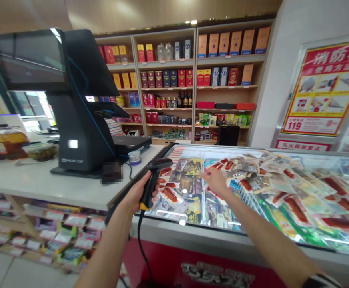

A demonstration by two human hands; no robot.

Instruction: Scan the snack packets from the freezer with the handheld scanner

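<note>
My left hand (136, 194) is wrapped round the handle of a black and yellow barcode scanner (150, 182), its head turned up and its cable (141, 240) hanging down in front of the freezer. Over the middle of the chest freezer (159, 230), near the divider between its two sides, is my right hand (214, 180). Its fingers are drawn together; whether anything is between them is too small to make out. Below and left of it lie dark and yellow food packets (192, 180). Vacuum-packed red meat snacks (171, 195) lie beneath the scanner.
A cash register (84, 120) stands on the white counter (81, 192) at left, beside a small round tub (134, 157). More packed meat (297, 208) is heaped in the freezer's right side. Shelves of boxed bottles (168, 78) line the back wall.
</note>
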